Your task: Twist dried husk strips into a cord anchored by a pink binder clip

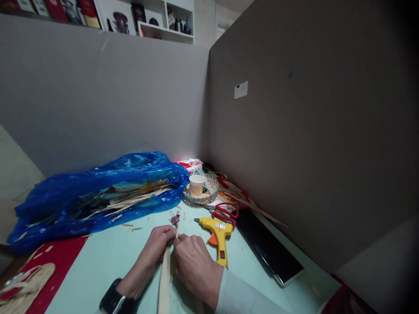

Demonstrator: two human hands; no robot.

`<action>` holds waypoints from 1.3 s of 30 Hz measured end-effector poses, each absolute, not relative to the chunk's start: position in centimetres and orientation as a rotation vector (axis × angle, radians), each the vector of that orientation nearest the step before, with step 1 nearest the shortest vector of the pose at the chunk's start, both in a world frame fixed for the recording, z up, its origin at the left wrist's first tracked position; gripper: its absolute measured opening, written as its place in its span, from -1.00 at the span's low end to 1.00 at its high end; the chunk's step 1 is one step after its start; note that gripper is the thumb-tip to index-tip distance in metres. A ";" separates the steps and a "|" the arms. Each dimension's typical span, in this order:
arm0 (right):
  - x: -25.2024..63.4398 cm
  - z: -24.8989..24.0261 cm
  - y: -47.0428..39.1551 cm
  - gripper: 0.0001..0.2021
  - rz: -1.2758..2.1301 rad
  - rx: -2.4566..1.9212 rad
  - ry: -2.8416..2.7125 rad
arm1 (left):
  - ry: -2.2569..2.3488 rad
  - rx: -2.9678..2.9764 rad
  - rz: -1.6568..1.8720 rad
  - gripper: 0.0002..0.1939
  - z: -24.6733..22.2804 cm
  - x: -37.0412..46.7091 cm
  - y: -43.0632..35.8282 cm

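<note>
Both of my hands work close together at the middle of the table. My left hand (161, 240), with a black watch on its wrist, is closed with its fingertips pinching pale flat plant-fibre strips (164, 281). Against it, my right hand (194, 257) is curled round the same strips, its fingertips partly hidden. One long strip hangs down between the wrists toward the near edge. A dark red binder clip (175, 219) sits at the strips' top end, just beyond my fingers. Right of my right hand lies a yellow hot glue gun (220, 231) with an orange trigger.
Red-handled scissors (225, 212) lie behind the glue gun. A black flat device (268, 246) rests at the right. A paper cup (197, 186) stands in a woven basket (214, 192). A blue plastic bag (108, 174) of strips fills the left back. Grey partitions (147, 96) enclose the table.
</note>
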State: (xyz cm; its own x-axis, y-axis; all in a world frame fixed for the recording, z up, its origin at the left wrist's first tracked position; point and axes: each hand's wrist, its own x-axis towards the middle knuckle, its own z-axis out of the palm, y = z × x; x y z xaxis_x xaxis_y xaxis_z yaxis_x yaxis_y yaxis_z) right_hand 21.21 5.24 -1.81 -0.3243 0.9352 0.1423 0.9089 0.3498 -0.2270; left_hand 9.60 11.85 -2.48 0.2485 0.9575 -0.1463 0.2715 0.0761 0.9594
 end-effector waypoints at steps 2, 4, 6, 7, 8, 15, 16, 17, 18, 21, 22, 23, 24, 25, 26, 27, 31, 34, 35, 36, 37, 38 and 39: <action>21.3 -1.5 5.2 -0.72 0.142 -1.646 -2.407 | 1.221 1.385 0.781 -0.80 -2.5 9.5 11.9; 21.8 -0.7 5.6 -0.78 0.191 -1.671 -2.370 | 1.223 1.357 0.789 -0.80 -2.6 9.5 12.0; 22.5 0.2 6.2 -0.75 0.247 -1.726 -2.220 | 1.229 1.336 0.794 -0.79 -2.8 9.5 12.2; 22.9 0.6 6.5 -0.74 0.283 -1.742 -2.121 | 1.231 1.327 0.793 -0.78 -2.9 9.5 12.3; 23.2 0.8 6.9 -0.75 0.348 -1.745 -2.041 | 1.231 1.320 0.790 -0.77 -3.0 9.6 12.3; 23.6 -1.4 9.0 -0.75 0.680 -1.687 -1.939 | 1.223 1.314 0.759 -0.75 -3.0 9.5 12.4; 23.5 -1.7 9.2 -0.75 0.698 -1.689 -1.935 | 1.226 1.323 0.752 -0.74 -3.1 9.5 12.4; 23.4 -1.9 9.5 -0.76 0.716 -1.691 -1.933 | 1.230 1.337 0.748 -0.74 -3.2 9.4 12.4; 23.3 -2.1 9.7 -0.76 0.729 -1.694 -1.930 | 1.236 1.355 0.745 -0.74 -3.2 9.4 12.5; 23.2 -2.2 10.0 -0.77 0.743 -1.702 -1.918 | 1.267 1.448 0.752 -0.74 -3.4 9.1 12.6; 23.2 -2.2 10.1 -0.77 0.738 -1.703 -1.913 | 1.280 1.495 0.756 -0.75 -3.4 9.1 12.6; 23.2 -2.1 10.1 -0.75 0.731 -1.704 -1.908 | 1.294 1.547 0.757 -0.75 -3.4 9.0 12.6; 23.3 -2.0 10.2 -0.73 0.725 -1.705 -1.903 | 1.307 1.600 0.756 -0.75 -3.3 8.9 12.5; 23.3 -2.0 10.2 -0.72 0.718 -1.707 -1.898 | 1.319 1.653 0.754 -0.75 -3.2 8.9 12.4; 23.3 -1.9 10.2 -0.71 0.710 -1.709 -1.893 | 1.332 1.701 0.750 -0.74 -3.2 8.9 12.3; 23.3 -1.9 10.3 -0.71 0.701 -1.712 -1.888 | 1.346 1.744 0.744 -0.74 -3.1 9.0 12.2; 23.2 -1.9 10.4 -0.77 0.657 -1.740 -1.865 | 1.383 1.860 0.687 -0.73 -2.9 9.0 11.9; 23.3 -1.6 10.3 -0.78 0.649 -1.764 -1.845 | 1.408 1.901 0.626 -0.73 -2.6 8.7 11.9; 23.3 -1.5 10.2 -0.77 0.651 -1.767 -1.839 | 1.423 1.917 0.606 -0.72 -2.4 8.6 11.8; 23.3 -1.3 10.1 -0.78 0.654 -1.766 -1.834 | 1.442 1.936 0.587 -0.72 -2.1 8.6 11.6; 23.3 -1.2 10.0 -0.78 0.656 -1.761 -1.829 | 1.462 1.961 0.571 -0.72 -1.8 8.5 11.4; 23.3 -1.0 10.0 -0.78 0.659 -1.752 -1.823 | 1.483 1.990 0.555 -0.72 -1.5 8.6 11.1; 23.4 -0.9 9.9 -0.78 0.664 -1.742 -1.817 | 1.506 2.023 0.538 -0.71 -1.2 8.8 10.7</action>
